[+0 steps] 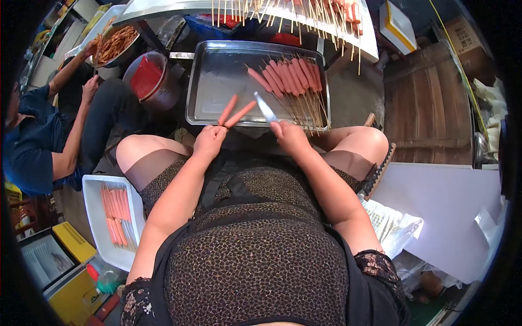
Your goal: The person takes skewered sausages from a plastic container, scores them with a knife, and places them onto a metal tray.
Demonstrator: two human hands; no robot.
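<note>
Grey floor point(350, 92) is showing between the furnishings. Across the far side, a white-topped counter point(371, 41) is standing, a dark metal leg point(149, 37) supporting its left end. On the right, a brown wooden board point(427, 111) is lying beyond a pale flat panel point(443, 198), whose left edge is catching bright light. A cardboard box point(464, 39) is sitting in the far right corner, with a yellow cord point(450, 49) running past it. At near left, a yellow-and-black case point(73, 242) is resting low down.
</note>
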